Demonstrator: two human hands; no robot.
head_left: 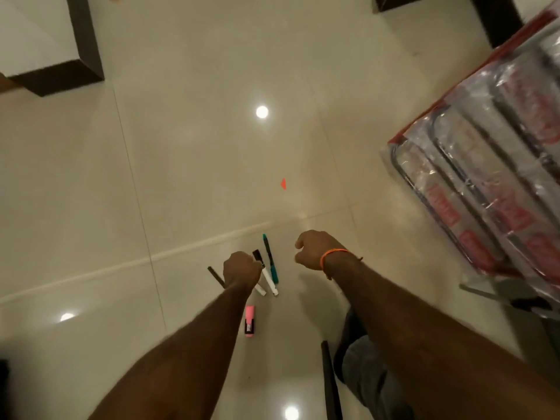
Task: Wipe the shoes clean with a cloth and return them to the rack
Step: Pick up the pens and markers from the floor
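No shoe and no cloth is in view. My left hand [241, 267] is curled into a fist, seen from the back, just above a group of pens on the floor; nothing shows in its grip. My right hand [312, 251], with an orange band at the wrist, hangs to the right of the pens with its fingers curled and nothing visible in it. A metal-tube frame wrapped in clear plastic with red labels [485, 165], possibly a rack, stands at the right.
On the glossy cream tile floor [197, 165] lie a green pen [270, 258], a white marker with a black cap [266, 275], a dark pen [215, 276] partly under my left wrist, and a pink highlighter [249, 321]. Dark furniture bases stand at top left [88, 56] and top right.
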